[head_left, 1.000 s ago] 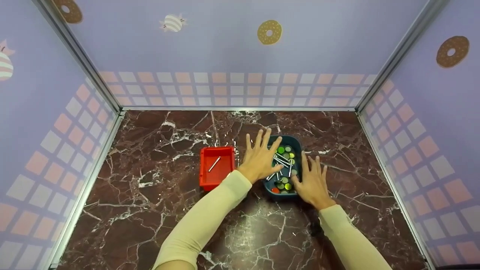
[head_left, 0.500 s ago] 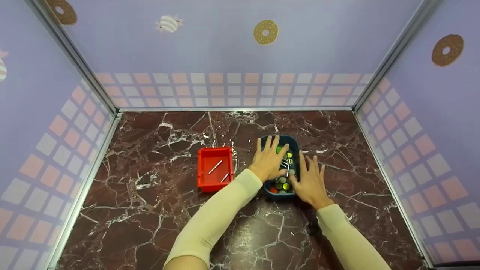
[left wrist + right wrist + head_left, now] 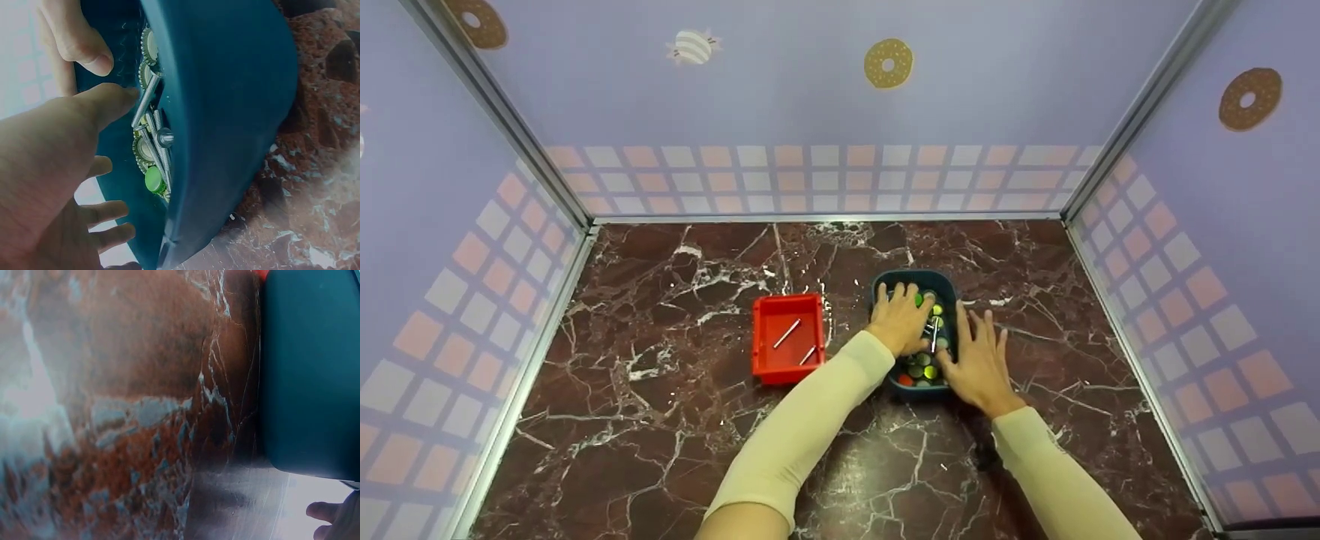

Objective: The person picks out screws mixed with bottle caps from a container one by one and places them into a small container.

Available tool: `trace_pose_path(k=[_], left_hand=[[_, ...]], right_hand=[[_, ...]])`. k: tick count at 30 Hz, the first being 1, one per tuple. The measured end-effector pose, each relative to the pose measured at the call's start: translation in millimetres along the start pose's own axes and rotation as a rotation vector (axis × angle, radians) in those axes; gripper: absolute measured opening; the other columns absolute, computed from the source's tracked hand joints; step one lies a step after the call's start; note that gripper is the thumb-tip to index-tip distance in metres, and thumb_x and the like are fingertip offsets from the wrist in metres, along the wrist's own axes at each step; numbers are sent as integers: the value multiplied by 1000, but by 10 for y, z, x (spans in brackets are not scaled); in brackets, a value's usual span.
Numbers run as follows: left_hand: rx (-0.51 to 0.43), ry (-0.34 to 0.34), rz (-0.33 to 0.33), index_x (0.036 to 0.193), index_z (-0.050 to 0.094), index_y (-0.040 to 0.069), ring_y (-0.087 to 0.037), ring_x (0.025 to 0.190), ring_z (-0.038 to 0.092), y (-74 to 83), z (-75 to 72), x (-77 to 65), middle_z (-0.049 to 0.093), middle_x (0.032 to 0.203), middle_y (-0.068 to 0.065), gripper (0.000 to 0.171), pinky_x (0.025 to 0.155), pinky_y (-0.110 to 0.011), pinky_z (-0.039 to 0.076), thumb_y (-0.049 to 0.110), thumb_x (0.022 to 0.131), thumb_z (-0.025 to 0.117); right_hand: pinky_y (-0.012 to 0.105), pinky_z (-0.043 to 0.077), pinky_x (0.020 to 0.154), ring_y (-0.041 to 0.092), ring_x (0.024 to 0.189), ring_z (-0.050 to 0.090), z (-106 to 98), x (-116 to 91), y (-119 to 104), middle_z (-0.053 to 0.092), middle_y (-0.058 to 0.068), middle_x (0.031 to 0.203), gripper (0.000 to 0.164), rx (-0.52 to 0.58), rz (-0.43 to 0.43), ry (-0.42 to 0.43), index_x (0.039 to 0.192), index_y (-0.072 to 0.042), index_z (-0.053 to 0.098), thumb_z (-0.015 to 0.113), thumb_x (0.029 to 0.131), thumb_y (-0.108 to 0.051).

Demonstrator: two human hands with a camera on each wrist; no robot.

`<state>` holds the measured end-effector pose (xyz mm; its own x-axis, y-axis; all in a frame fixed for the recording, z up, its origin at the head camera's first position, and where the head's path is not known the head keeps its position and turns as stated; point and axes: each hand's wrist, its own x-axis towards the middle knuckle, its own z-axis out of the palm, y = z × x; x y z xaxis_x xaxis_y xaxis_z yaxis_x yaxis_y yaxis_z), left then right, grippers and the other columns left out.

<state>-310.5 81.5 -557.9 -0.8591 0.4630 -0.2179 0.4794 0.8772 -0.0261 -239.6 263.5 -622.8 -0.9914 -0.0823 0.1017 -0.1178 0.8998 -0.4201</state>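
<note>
In the head view my left hand (image 3: 900, 321) reaches into the dark blue bin (image 3: 911, 279), its fingers bent loosely downward. The left wrist view shows that hand's thumb and fingers apart, with nothing visible between them. Close by lie several metal bolts (image 3: 151, 147) and bottle caps, including a green cap (image 3: 153, 180). My right hand (image 3: 982, 369) rests against the bin's right wall, fingers straight and spread, thumb at the rim. A red bin (image 3: 787, 298) stands left of the blue one, with two bolts (image 3: 787, 334) inside.
A dark red marbled tabletop (image 3: 660, 420) lies under both bins. Pale purple panels (image 3: 780, 97) enclose it at the back and sides, with metal strips (image 3: 825, 218) along the edges.
A second bolt has appeared in the red bin. My left hand has moved right and down into the blue bin, its fingers bending more. My right hand keeps its place.
</note>
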Motion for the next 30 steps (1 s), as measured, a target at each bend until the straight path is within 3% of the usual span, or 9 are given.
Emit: trace_pose_path(k=[3, 12, 17, 23, 26, 30], left_hand=[[14, -6, -1, 182, 40, 26, -37, 173, 42, 11, -26, 1, 42, 185, -13, 85, 145, -65, 33, 59, 112, 74], [23, -47, 4, 178, 47, 27, -38, 167, 49, 23, 99, 213, 44, 183, -13, 79, 137, -61, 48, 50, 110, 80], [87, -40, 7, 173, 56, 29, -33, 155, 60, 53, 55, 207, 55, 173, -10, 72, 120, -54, 63, 50, 109, 81], [99, -69, 12, 171, 60, 27, -29, 152, 64, 88, 9, 215, 60, 171, -9, 61, 114, -50, 67, 41, 114, 76], [98, -30, 15, 165, 67, 28, -29, 147, 68, 98, 89, 269, 65, 165, -8, 53, 106, -48, 70, 36, 114, 76], [71, 71, 19, 154, 76, 30, -28, 134, 73, 74, 381, 474, 73, 152, -6, 42, 92, -48, 73, 33, 113, 78]], right_hand=[[88, 11, 139, 62, 178, 17, 1, 8, 4, 39, 36, 181, 96, -3, -1, 5, 188, -11, 18, 68, 110, -38], [89, 12, 139, 63, 178, 18, -2, 17, 18, 40, 35, 181, 96, -2, -8, 12, 188, -12, 18, 68, 110, -39], [89, 13, 139, 63, 177, 20, -7, 15, 14, 40, 35, 180, 96, -1, -15, 21, 187, -11, 20, 69, 109, -38], [88, 12, 139, 63, 177, 19, -5, 10, 3, 40, 36, 180, 96, 11, -11, 20, 187, -11, 20, 69, 109, -36], [88, 12, 139, 63, 177, 19, 1, 8, 4, 40, 36, 180, 96, 13, -12, 21, 187, -10, 20, 70, 109, -36], [88, 13, 139, 63, 177, 19, 10, 4, 17, 41, 35, 180, 96, 9, -12, 25, 187, -10, 20, 70, 109, -37]])
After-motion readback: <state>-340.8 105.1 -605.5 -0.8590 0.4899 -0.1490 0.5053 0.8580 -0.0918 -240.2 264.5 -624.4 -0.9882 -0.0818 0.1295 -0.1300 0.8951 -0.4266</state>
